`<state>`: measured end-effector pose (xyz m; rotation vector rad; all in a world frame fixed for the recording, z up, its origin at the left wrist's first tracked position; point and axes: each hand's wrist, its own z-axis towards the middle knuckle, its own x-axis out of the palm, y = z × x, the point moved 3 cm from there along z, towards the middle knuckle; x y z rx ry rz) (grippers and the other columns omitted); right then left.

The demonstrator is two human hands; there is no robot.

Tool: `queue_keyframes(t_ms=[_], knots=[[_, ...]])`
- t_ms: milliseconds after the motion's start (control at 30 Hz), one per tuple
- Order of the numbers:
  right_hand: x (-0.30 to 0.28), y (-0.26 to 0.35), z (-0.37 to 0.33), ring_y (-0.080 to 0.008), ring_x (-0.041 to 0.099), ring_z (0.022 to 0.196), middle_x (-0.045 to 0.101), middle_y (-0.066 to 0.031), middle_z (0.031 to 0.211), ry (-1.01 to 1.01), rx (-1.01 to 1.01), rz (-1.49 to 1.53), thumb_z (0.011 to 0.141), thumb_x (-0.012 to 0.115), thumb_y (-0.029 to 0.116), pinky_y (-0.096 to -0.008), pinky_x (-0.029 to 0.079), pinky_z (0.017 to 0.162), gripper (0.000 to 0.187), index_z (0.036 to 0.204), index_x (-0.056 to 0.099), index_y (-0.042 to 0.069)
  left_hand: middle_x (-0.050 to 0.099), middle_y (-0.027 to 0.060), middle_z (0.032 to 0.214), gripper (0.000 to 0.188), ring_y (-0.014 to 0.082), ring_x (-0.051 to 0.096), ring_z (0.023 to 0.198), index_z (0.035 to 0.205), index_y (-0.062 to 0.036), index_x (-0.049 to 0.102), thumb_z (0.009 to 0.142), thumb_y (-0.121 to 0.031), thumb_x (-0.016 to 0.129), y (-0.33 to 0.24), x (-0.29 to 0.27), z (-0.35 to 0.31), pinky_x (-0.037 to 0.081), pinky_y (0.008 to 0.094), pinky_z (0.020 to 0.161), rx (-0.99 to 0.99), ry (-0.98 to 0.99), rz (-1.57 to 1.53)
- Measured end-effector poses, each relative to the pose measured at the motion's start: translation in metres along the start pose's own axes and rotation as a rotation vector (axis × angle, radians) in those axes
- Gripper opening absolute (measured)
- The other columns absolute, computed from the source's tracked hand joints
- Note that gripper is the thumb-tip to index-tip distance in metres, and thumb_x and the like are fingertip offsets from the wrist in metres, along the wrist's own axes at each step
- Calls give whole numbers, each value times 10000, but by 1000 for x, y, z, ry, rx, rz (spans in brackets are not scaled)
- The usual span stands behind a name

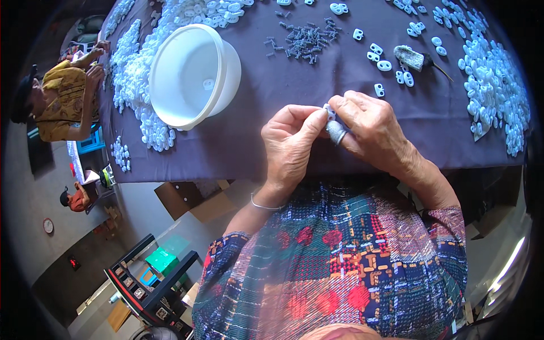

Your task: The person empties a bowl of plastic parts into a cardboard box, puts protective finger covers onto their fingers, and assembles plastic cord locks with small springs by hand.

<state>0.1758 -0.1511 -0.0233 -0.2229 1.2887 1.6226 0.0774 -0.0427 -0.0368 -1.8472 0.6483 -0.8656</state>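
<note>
My left hand (292, 136) pinches a small white two-hole cord lock (328, 111) between thumb and forefinger. From the other side, my right hand (371, 127) meets it with closed fingertips, so both hands grip it just above the near part of the table. A grey cloth finger cover (336, 132) sits on one finger of my right hand. Whether a spring is also between the fingers is hidden. Beyond my hands lies a loose heap of small dark springs (309, 41). Several loose cord locks (384, 66) are scattered to the right of it, next to a grey-white cloth finger cover (409, 57).
A white plastic tub (229, 71) stands on the dark tablecloth (255, 153) at left, with one piece inside. Big piles of white pieces lie around the tub (133, 73) and at far right (493, 85). Another person (62, 102) works at the table's left end.
</note>
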Motion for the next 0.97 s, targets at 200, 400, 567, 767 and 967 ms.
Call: queue_keyframes(t_ms=[200,400,567,767,967], knots=[[2,1,-2,-300,580,680,540,-141,732,23,-31,-15,694,659,36,-378,478,591,240,895,555,-44,660,74,821,108,114,626,704,899,35,631,851,-58,659,-1,2,-1,528,226,670,10,-24,9],[2,1,-1,-298,561,655,529,-135,720,15,-82,-20,698,654,34,-378,466,569,234,890,553,-55,658,71,817,108,107,620,695,899,35,629,850,-56,662,2,1,-1,513,212,665,13,-21,40],[3,1,-1,-297,556,640,522,-135,707,11,-86,3,693,651,26,-376,464,562,235,888,552,-60,655,65,812,115,98,613,698,900,34,628,847,-61,667,0,1,-2,506,205,662,-4,-30,55],[5,2,-4,-295,554,625,515,-133,691,17,-87,25,686,650,14,-376,463,557,215,862,547,-54,653,66,820,125,97,611,712,911,36,622,847,-62,668,0,1,-5,507,206,668,-9,-18,82],[5,-1,-3,-294,566,639,529,-127,707,8,-75,52,687,659,27,-370,473,566,212,853,543,-37,654,71,832,132,104,616,713,924,32,620,851,-69,665,0,0,-4,510,209,674,-31,-8,77]])
